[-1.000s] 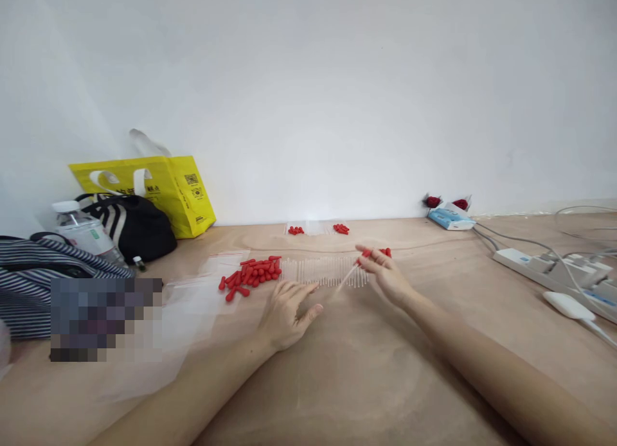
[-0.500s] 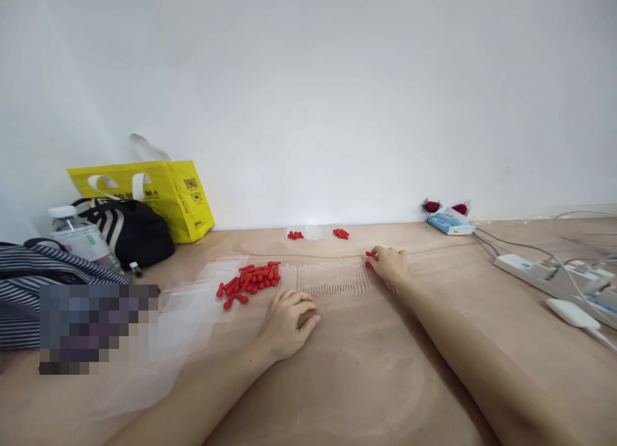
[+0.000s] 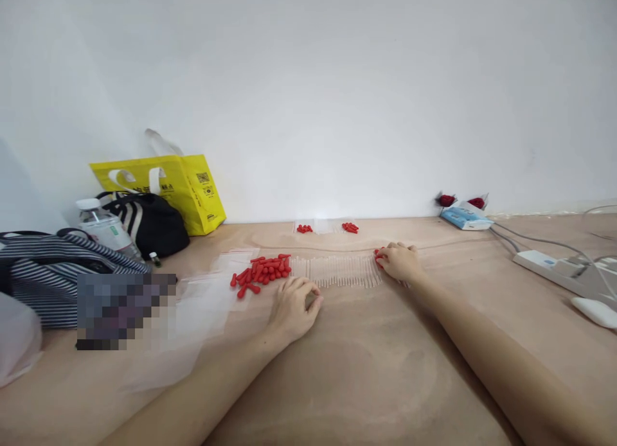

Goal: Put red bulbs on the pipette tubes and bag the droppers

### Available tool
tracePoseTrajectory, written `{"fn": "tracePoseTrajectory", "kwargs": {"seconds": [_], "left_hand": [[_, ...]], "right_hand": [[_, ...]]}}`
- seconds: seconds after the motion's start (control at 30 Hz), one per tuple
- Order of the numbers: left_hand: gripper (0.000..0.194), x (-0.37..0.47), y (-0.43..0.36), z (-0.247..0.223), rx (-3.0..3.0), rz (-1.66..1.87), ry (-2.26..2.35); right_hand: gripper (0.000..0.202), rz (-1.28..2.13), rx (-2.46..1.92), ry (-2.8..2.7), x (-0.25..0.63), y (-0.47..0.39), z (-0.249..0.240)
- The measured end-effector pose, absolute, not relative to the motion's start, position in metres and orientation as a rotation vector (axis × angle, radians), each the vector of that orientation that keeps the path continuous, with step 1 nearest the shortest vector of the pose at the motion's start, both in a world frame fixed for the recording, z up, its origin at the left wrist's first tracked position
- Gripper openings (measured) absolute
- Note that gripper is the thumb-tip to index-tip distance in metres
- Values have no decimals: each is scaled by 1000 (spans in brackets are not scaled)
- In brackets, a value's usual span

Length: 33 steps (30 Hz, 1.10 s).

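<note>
My left hand point(image 3: 296, 308) rests on the table, thumb and forefinger tips brought together; anything between them is too small to make out. Just beyond it lies a row of thin clear tubes point(image 3: 340, 271), side by side. To its upper left is a heap of red rubber dropper bulbs point(image 3: 264, 272), partly on clear plastic bags point(image 3: 205, 324). My right hand point(image 3: 401, 264) is at the right end of the row, its fingers closed on a red dropper bulb point(image 3: 379, 254). A few tubes show under that hand. Two small groups of red bulbs point(image 3: 350, 227) lie near the wall.
On the left stand a yellow bag point(image 3: 190, 195), a black bag point(image 3: 154, 224), a clear bottle point(image 3: 108, 231), a tiny vial point(image 3: 155, 259) and a striped bag point(image 3: 43, 292). On the right are a blue tissue pack point(image 3: 466, 218), a power strip point(image 3: 544, 266) with cables and a white charger point(image 3: 595, 312).
The view has shifted, so everything appears further right and slightly higher. My left thumb and forefinger have come together. My right hand stays at the red bulbs by the row's end.
</note>
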State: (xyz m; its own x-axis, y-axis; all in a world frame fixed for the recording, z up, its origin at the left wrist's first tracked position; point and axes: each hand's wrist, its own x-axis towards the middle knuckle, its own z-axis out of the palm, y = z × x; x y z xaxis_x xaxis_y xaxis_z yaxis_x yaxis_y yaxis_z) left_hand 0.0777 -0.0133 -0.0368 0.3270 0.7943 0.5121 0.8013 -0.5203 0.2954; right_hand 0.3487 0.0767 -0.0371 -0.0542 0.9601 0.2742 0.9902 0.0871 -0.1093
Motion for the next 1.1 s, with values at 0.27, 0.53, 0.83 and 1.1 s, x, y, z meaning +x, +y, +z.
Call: {"fn": "tracePoseTrajectory", "kwargs": {"seconds": [0.27,0.53,0.83,1.1], "left_hand": [[26,59,21,-26,-2363,-772,-1756],[103,57,79,-3,-2726,-41,-1812],[94,63,96,0,-2780,66,-1768],[79,62,92,-7,-2757,-101,-1749]], "right_hand": [[24,-142,-1963,-1940,335,78,-43],[28,-274,-1450,-1930,327,21,-55],[22,-164,-1306,-2017,321,-14,-56],[17,-103,-1296,-1991,317,-14,-54]]}}
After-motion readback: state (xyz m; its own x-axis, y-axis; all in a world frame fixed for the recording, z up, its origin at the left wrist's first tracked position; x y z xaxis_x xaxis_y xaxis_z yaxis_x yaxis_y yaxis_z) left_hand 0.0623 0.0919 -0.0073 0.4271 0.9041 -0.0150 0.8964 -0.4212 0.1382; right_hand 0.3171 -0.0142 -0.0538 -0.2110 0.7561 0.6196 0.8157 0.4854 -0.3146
